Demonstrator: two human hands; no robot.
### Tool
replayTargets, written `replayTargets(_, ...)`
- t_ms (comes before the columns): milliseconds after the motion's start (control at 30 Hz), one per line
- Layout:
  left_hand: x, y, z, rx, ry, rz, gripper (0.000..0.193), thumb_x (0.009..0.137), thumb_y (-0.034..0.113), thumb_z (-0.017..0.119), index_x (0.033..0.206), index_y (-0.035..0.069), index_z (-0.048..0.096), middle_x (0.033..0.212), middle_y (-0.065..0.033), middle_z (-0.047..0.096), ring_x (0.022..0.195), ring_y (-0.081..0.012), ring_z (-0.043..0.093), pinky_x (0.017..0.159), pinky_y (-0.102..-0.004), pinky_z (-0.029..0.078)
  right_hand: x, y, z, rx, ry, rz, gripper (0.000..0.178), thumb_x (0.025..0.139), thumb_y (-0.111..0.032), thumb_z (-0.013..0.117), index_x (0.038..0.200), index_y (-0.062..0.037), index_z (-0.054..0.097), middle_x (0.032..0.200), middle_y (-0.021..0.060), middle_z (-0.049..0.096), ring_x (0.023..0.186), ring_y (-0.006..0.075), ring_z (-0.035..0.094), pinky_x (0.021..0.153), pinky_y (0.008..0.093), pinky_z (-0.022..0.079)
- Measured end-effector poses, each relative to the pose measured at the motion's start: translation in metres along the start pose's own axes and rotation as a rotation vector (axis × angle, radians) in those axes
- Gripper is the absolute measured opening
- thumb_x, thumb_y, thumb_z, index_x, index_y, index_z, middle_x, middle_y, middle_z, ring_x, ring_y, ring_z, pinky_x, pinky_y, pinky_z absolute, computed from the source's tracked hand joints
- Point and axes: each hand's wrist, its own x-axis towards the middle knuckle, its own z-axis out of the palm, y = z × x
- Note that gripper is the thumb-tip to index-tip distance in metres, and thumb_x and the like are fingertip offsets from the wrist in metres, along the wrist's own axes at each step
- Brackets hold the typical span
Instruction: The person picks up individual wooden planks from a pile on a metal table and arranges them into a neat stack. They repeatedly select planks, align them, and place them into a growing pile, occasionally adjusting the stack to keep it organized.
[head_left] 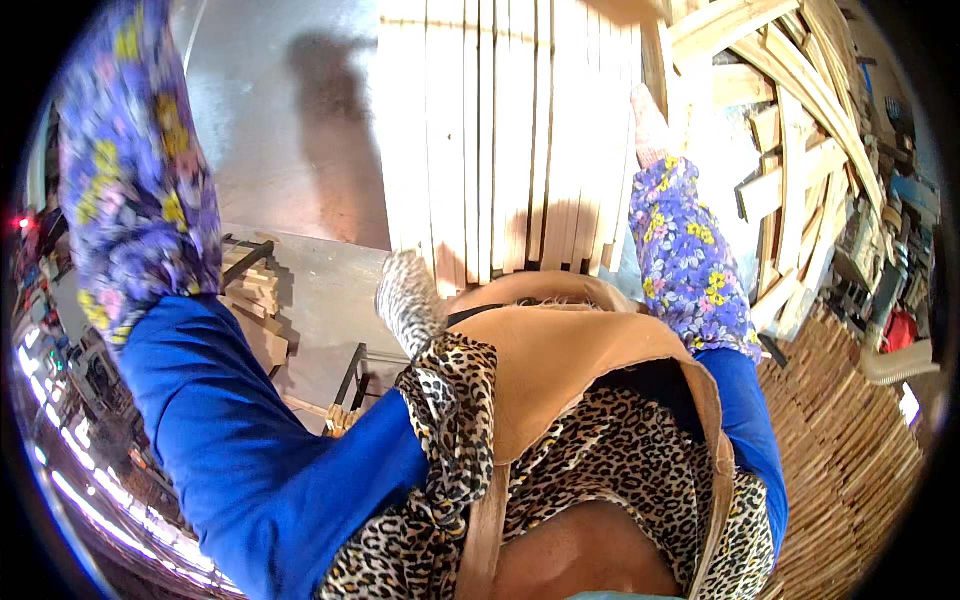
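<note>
A row of long pale wooden strips (510,130) lies side by side on a shiny metal table (250,170), their near ends close to my tan apron (570,345). My right hand (650,128) rests along the right side of the row, its fingers stretched out beside the outermost wood. My left arm, in a purple floral sleeve cover (140,170) over blue cloth, reaches far out to the upper left. The hand at its end lies beyond the picture. A matching floral cover (690,250) wraps my right forearm.
Loose wooden offcuts (795,180) are heaped to the right. Below them stands a large stack of thin wooden pieces (850,450). Small wood blocks (255,290) sit by a dark metal bar at the left. A leopard-print cloth end (410,305) hangs beside the strips' near ends.
</note>
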Motion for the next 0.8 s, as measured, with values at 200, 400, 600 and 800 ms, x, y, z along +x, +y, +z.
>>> replayTargets(200, -0.180, 0.004, -0.156, -0.069, 0.792, -0.142, 0.063, 0.113, 0.054, 0.042, 0.144, 0.002, 0.059, 0.136, -0.0250, 0.070, 0.124, -0.0287, 0.071, 0.103, -0.0472, 0.057, -0.011, 0.028, 0.025, -0.100, 0.072, -0.059, 0.054, 0.119, -0.031, 0.044, 0.162, 0.0016, 0.047, 0.163, 0.0177, 0.054, 0.152, 0.0339, 0.050, 0.129, 0.0423, 0.040)
replayTargets(400, -0.331, -0.094, -0.208, 1.363, 0.921, -0.700, 0.052, 0.101, 0.042, 0.073, 0.138, 0.005, 0.069, 0.125, -0.0241, 0.076, 0.123, -0.0413, 0.071, 0.106, -0.0502, 0.057, 0.015, -0.097, -0.058, 1.228, 0.015, 0.667, 0.085, 0.110, -0.068, 0.052, 0.154, 0.0041, 0.057, 0.150, 0.0185, 0.066, 0.134, 0.0329, 0.065, 0.119, 0.0390, 0.048)
replayTargets(600, -0.264, -0.129, -0.067, 1.163, 0.097, 0.132, 0.052, 0.098, 0.037, 0.072, 0.136, 0.001, 0.070, 0.143, -0.0234, 0.067, 0.134, -0.0413, 0.061, 0.116, -0.0498, 0.048, 0.037, -0.062, -0.033, 0.681, 0.042, 0.510, 0.089, 0.106, -0.070, 0.057, 0.147, 0.0083, 0.062, 0.145, 0.0250, 0.068, 0.133, 0.0389, 0.064, 0.115, 0.0441, 0.046)
replayTargets(800, -0.239, -0.145, -0.013, -0.447, -0.037, -0.348, 0.063, 0.107, 0.033, 0.062, 0.160, 0.003, 0.051, 0.155, -0.0157, 0.061, 0.140, -0.0264, 0.060, 0.117, -0.0399, 0.050, 0.033, -0.121, -0.025, 1.283, 0.152, 0.488, 0.075, 0.109, -0.045, 0.066, 0.165, -0.0016, 0.043, 0.156, 0.0227, 0.060, 0.140, 0.0386, 0.062, 0.120, 0.0458, 0.049)
